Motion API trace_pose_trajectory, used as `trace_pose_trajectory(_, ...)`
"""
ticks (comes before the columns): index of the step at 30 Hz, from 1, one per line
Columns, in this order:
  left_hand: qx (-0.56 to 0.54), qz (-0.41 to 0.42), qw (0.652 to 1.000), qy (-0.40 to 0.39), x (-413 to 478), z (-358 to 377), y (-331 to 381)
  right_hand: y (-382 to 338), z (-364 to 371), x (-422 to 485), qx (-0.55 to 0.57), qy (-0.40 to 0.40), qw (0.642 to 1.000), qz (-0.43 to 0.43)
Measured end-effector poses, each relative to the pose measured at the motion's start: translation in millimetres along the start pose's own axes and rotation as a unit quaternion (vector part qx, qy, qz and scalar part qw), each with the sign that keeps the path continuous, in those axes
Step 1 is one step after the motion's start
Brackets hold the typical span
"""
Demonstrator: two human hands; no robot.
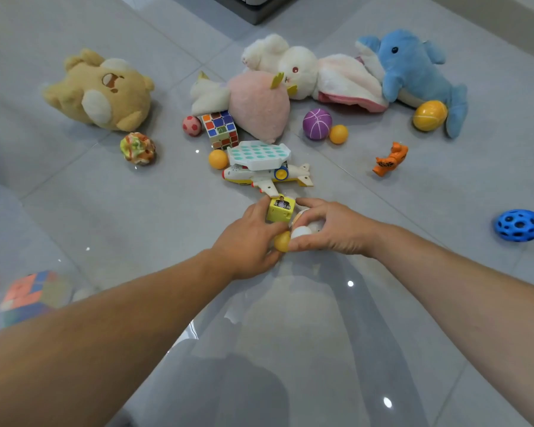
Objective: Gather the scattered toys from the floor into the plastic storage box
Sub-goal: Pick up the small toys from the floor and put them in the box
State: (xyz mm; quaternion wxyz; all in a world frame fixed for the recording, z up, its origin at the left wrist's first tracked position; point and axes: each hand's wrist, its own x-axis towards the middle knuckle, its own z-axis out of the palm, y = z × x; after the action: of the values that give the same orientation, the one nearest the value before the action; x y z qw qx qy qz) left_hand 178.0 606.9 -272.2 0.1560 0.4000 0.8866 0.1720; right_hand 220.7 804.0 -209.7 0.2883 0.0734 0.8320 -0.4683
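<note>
Glossy floor tiles (105, 211), fluffy dolphin (413, 69)

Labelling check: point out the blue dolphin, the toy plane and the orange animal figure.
blue dolphin (413, 78): head view, upper body.
toy plane (259, 177): head view, mid fuselage.
orange animal figure (390, 160): head view, its torso.

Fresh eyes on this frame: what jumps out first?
The two hands meet mid-frame: the left hand is against a yellow cube, and the right hand is curled round a white ball. Behind them, big plush toys span the back of the scene: a tan bear at left, a white rabbit in the middle and a blue dolphin at right.
</note>
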Motion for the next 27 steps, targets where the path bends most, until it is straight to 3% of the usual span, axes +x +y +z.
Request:
trace_pose_trajectory(3, -0.046, 0.029, 0.998, -0.041, 6, -1, -10, -4, -7, -2, 0.083, -0.031, 0.996, 0.019)
trace_pose_trajectory(10, -0.103, 0.043, 0.992, -0.066, -4, -16, -11, -7, -10, -10, 0.133, -0.088, 0.985, 0.058)
trace_pose_trajectory(15, -0.092, 0.035, 0.991, -0.087, -37, -81, -5, -32, -10, -25, 0.195, -0.133, 0.971, 0.048)
trace_pose_trajectory(18, -0.042, -0.014, 0.996, -0.079, -64, -149, -3, -69, -11, -30, 0.206, -0.155, 0.966, 0.030)
trace_pose_trajectory(21, -0.033, -0.087, 0.996, -0.012, -111, -222, -10, -131, -6, -27, 0.212, -0.153, 0.965, -0.013)
trace_pose_trajectory(24, -0.074, -0.187, 0.977, 0.074, -172, -282, -24, -216, 15, -25, 0.179, -0.165, 0.963, -0.114)
trace_pose_trajectory(27, -0.065, -0.297, 0.947, 0.101, -239, -309, -50, -303, 56, -27, 0.098, -0.168, 0.951, -0.241)
